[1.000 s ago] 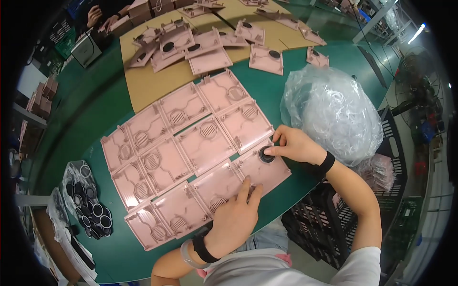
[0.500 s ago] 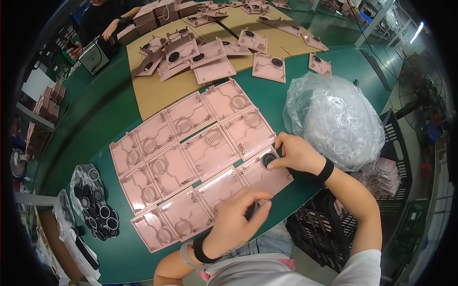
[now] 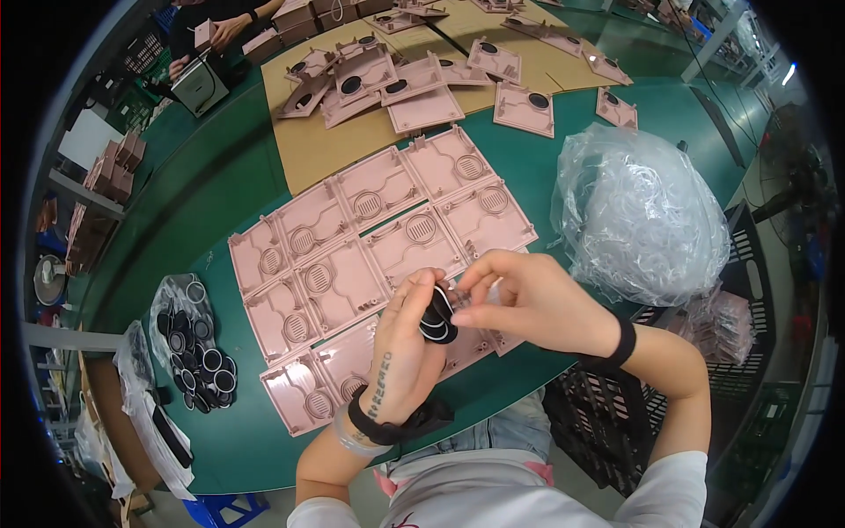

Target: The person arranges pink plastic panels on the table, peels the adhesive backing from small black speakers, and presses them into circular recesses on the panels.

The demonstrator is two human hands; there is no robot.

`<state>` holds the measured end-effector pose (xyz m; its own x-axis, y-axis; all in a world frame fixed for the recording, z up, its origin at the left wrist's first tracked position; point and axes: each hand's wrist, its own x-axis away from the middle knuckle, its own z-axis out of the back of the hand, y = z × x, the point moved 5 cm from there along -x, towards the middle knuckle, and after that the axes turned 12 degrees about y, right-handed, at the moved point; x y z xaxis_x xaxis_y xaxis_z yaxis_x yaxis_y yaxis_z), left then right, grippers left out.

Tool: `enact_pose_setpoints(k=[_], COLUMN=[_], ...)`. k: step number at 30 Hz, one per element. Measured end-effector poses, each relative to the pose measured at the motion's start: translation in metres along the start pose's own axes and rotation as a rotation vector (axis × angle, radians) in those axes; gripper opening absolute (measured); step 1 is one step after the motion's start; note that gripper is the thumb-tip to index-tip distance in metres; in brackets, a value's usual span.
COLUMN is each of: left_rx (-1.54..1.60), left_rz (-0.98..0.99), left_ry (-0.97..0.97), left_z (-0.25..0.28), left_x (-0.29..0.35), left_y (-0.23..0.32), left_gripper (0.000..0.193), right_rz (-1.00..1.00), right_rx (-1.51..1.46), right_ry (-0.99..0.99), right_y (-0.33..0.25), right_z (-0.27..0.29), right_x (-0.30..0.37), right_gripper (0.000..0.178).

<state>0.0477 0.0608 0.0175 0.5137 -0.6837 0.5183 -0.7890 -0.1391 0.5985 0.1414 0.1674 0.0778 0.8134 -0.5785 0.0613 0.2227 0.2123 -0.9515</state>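
My left hand (image 3: 400, 352) is raised over the pink panels, its fingers wrapped round a small stack of black round pads with pale rims (image 3: 437, 319). My right hand (image 3: 541, 304) meets it from the right. Thumb and forefinger are pinched at the edge of the stack; what lies between them is too small to make out. Below both hands, pink plastic panels (image 3: 339, 286) lie in rows, each with a slotted round grille. The nearest row is partly hidden by my hands and forearms.
More black pads (image 3: 198, 361) spill from a clear bag at left. A bulging clear bag of stringy film (image 3: 647, 216) sits at right. Panels with black pads (image 3: 524, 107) lie across brown cardboard (image 3: 304, 158). Black crates (image 3: 598, 414) stand below the table edge. Another person (image 3: 231, 31) works far left.
My right hand has left the pad on the near right panel and come left to my left hand, which has turned up with the stack. The view has shifted slightly.
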Motion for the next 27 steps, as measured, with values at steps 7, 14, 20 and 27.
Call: enact_pose_setpoints(k=[7,14,20,27], left_rx=[-0.010,-0.014,0.025,-0.202], left_rz=[-0.023,-0.025,0.131,-0.022], left_ry=[-0.005,-0.002,-0.091,-0.048], left_z=[-0.004,-0.011,-0.006,-0.003], left_x=[0.003,0.003,0.001,0.003], left_y=[0.002,0.006,0.001,0.001], left_gripper=[0.026,0.032,0.025,0.018], right_rz=[-0.143,-0.029,-0.170,-0.152], right_rx=[-0.107,-0.133,-0.537,-0.141], right_ry=[0.034,0.125,0.241,0.198], right_y=[0.013,0.015,0.026,0.024], right_z=[-0.005,-0.004,0.005,0.009], right_x=[-0.004,-0.005,-0.007,-0.001], right_gripper=[0.017,0.011,0.011,0.014])
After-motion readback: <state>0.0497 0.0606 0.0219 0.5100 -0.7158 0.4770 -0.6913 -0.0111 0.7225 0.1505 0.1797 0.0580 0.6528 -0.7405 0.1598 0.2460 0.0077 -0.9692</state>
